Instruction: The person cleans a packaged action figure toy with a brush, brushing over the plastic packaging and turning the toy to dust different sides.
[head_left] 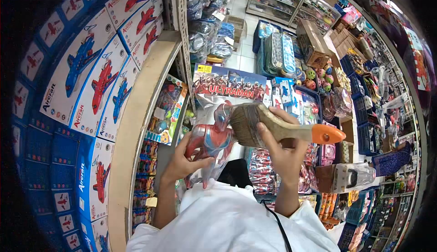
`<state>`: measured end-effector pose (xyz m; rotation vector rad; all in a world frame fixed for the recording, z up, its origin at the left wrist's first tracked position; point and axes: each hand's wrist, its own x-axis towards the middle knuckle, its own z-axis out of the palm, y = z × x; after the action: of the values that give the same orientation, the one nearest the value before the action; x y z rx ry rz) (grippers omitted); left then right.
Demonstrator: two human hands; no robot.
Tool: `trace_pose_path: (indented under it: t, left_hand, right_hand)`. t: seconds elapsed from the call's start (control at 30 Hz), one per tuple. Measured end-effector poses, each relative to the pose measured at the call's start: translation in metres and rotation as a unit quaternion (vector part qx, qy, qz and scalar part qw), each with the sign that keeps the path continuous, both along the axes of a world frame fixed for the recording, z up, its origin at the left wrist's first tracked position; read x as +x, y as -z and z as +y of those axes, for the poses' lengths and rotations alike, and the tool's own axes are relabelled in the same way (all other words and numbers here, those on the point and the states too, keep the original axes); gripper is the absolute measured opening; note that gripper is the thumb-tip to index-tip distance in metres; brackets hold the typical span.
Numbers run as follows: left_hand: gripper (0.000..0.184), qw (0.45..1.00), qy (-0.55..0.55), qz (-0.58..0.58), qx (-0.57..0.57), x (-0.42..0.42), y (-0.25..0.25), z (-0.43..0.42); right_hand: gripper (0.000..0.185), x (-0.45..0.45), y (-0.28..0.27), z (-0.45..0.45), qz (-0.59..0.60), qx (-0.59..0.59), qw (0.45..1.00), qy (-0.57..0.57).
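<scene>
My left hand [184,163] is closed around the side of an Ultraman toy figure [207,138], red and silver, in a clear plastic bag. A printed header card [230,84] reading "ULTRAMAN" tops the bag. In my right hand [284,149] is a wide paintbrush [291,129] with brown bristles and a wooden handle tipped in orange. Its bristles lie against or just in front of the bag, beside the figure's head; I cannot tell whether they touch. The figure's legs point toward my white shirt.
Boxed toy aircraft [98,86] are stacked at left beside a shelf edge [145,92]. Bagged toys hang ahead. Blue crates [268,40], a cardboard box [313,45] and several colourful balls [314,79] stand ahead right. Bagged red figures [262,170] lie below my right hand.
</scene>
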<state>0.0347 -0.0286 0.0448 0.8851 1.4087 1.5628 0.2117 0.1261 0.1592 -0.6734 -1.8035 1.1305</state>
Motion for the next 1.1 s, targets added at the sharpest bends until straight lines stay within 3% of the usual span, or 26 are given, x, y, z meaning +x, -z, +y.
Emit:
trace_pose_path:
  t: [0.23, 0.37, 0.43, 0.5, 0.53, 0.57, 0.63, 0.67, 0.7, 0.77, 0.8, 0.9, 0.97, 1.03, 1.1]
  left_hand:
    - [0.072, 1.000, -0.003, -0.017, 0.018, 0.005, -0.002, 0.001]
    - [0.070, 0.999, -0.031, -0.005, 0.012, 0.006, -0.006, 0.004]
    - [0.069, 0.999, -0.037, 0.023, 0.018, 0.006, 0.000, 0.004]
    - [0.068, 0.999, -0.047, 0.009, 0.015, 0.008, 0.001, 0.007]
    - [0.068, 0.997, -0.052, -0.022, 0.056, 0.010, 0.001, 0.010]
    - [0.068, 0.997, -0.051, -0.027, 0.051, 0.011, 0.000, 0.010]
    - [0.069, 0.997, -0.064, 0.039, 0.006, 0.011, -0.007, 0.010]
    - [0.069, 0.998, -0.064, 0.027, -0.007, 0.012, -0.012, 0.010]
    - [0.069, 0.997, -0.067, 0.025, -0.009, 0.013, -0.011, 0.010]
    - [0.070, 0.996, -0.072, 0.055, -0.009, 0.013, -0.009, 0.011]
    - [0.071, 0.998, -0.061, -0.001, -0.006, 0.012, -0.007, 0.011]
    - [0.071, 0.997, -0.066, 0.027, -0.028, 0.011, -0.009, 0.010]
    - [0.072, 0.997, -0.065, 0.034, -0.021, 0.011, -0.007, 0.010]
    - [0.072, 0.997, -0.068, 0.044, -0.013, 0.009, -0.002, 0.010]
    - [0.073, 0.998, -0.053, 0.019, 0.012, 0.006, 0.005, 0.010]
  right_hand:
    - [0.040, 0.001, 0.002, 0.000, 0.022, -0.010, 0.999, 0.024]
    - [0.045, 0.003, 0.017, 0.002, 0.117, 0.165, 0.976, 0.080]
    - [0.044, 0.008, 0.019, -0.002, 0.088, 0.156, 0.983, 0.044]
    - [0.042, 0.019, 0.009, 0.004, -0.051, 0.137, 0.972, -0.182]
    - [0.040, 0.020, -0.002, 0.001, -0.104, 0.068, 0.964, -0.237]
    - [0.027, 0.017, 0.008, -0.003, -0.077, 0.079, 0.973, -0.205]
    - [0.044, 0.012, 0.014, -0.004, -0.047, 0.139, 0.983, -0.108]
    - [0.045, 0.006, 0.022, -0.005, -0.011, 0.199, 0.980, -0.020]
    - [0.043, 0.000, 0.025, 0.000, 0.039, 0.232, 0.972, -0.001]
    - [0.040, 0.013, 0.015, 0.005, -0.061, 0.214, 0.967, -0.121]
    - [0.040, 0.016, 0.012, 0.006, -0.062, 0.213, 0.967, -0.122]
    - [0.038, 0.016, 0.015, 0.009, -0.131, 0.219, 0.954, -0.159]
    - [0.036, 0.006, 0.029, 0.013, 0.026, 0.248, 0.968, -0.004]
    - [0.036, 0.012, 0.018, 0.007, 0.025, 0.190, 0.981, -0.032]
    - [0.037, 0.022, 0.001, 0.008, -0.109, 0.136, 0.941, -0.291]
